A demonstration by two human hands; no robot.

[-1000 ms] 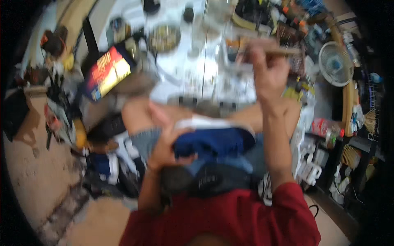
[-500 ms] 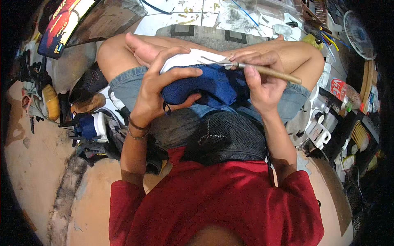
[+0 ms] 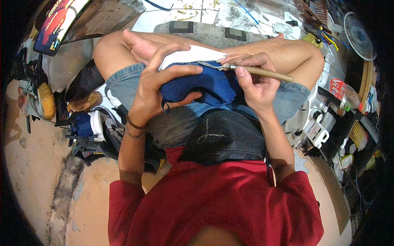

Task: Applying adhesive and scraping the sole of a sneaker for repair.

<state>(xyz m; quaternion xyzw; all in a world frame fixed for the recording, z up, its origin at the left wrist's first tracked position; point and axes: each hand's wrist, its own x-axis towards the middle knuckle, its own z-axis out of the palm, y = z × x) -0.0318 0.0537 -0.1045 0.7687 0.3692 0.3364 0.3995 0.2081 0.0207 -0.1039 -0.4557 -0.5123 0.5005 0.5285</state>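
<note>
A dark blue shoe with a white sole (image 3: 203, 88) lies sideways over my crossed bare legs. My left hand (image 3: 158, 84) grips it at the left end, fingers over the sole and across the blue fabric. My right hand (image 3: 256, 86) holds a thin tool with a wooden handle (image 3: 274, 74). Its flat metal tip rests along the seam where white sole meets blue fabric, and some fingertips of that hand lie on the shoe. Below the shoe, a black mesh item (image 3: 221, 135) covers part of my lap.
At upper left stands a lit phone screen (image 3: 59, 26). Several shoes (image 3: 80, 82) are piled at left. Along the right are a white fan (image 3: 356, 35), a plastic bottle (image 3: 340, 92), a white container (image 3: 316, 133) and a brush (image 3: 359, 133). A grey mat (image 3: 203, 30) lies beyond my legs.
A second ago my right hand was raised over the clutter at upper right. It came down to the shoe with the tool, whose tip has since moved slightly left along the seam.
</note>
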